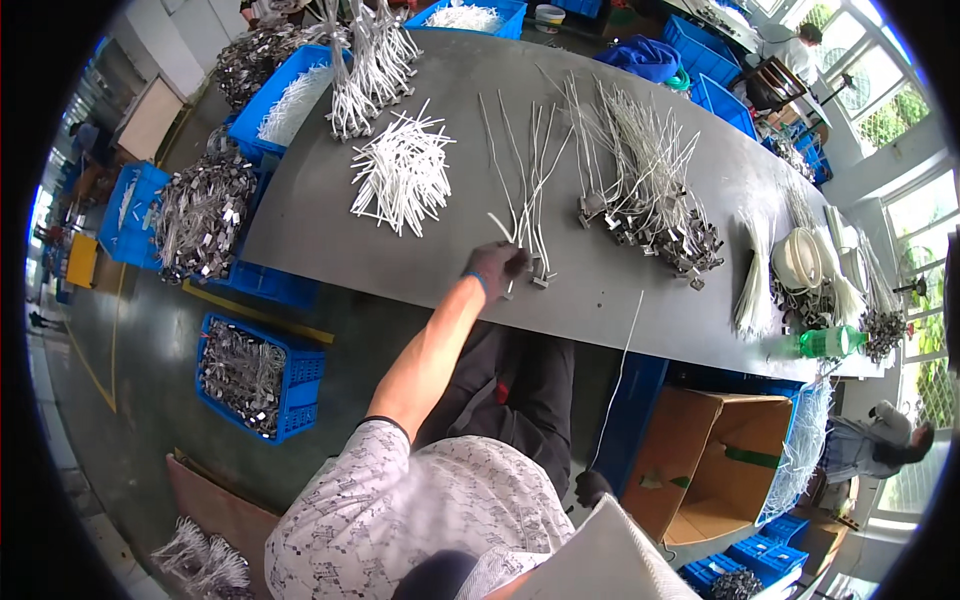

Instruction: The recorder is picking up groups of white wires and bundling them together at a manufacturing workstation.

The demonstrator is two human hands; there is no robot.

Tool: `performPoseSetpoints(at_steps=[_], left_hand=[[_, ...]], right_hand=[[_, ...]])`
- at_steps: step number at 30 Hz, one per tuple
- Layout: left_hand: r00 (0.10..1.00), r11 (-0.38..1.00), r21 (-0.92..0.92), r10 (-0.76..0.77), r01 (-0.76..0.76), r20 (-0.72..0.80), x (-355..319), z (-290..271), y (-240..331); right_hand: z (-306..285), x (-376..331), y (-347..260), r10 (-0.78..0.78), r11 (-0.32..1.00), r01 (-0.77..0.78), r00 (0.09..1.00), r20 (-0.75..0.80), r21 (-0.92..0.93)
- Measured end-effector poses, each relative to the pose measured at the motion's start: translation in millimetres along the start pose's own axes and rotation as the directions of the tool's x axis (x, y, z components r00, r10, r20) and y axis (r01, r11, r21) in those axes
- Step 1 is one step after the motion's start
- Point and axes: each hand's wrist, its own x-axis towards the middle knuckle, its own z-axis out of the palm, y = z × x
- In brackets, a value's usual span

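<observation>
On the grey worktable (330, 210), near its front edge: a small bunch of white cable ties with metal clips (530, 190), pinched at its lower end by the gloved left hand (493, 267), fingers closed around it. Down by the lap, gloved right hand (591, 487), closed on the lower end of a single white tie (621, 375) running up to the table edge. Beside the bunch, a loose heap of white ties (402, 175) and a tangle of clipped ties (650, 190); on the floor, blue crates of metal clips (255, 372) and an open cardboard box (720, 460).
</observation>
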Motion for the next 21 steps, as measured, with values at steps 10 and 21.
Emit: performPoseSetpoints(at_steps=[10, 21], left_hand=[[0.972, 0.969, -0.097, 0.232, -0.227, 0.038, -35.0, 109.9, -40.8], [0.929, 0.893, 0.267, 0.321, -0.362, 0.183, -80.2, 93.0, 10.9]], right_hand=[[-20.9, 44.2, -248.3, -0.149, 0.724, -0.472, 0.606, -0.782, -0.503], [-15.1, 32.0, -211.7, -0.038, 0.705, -0.517, 0.655, -0.754, -0.485]])
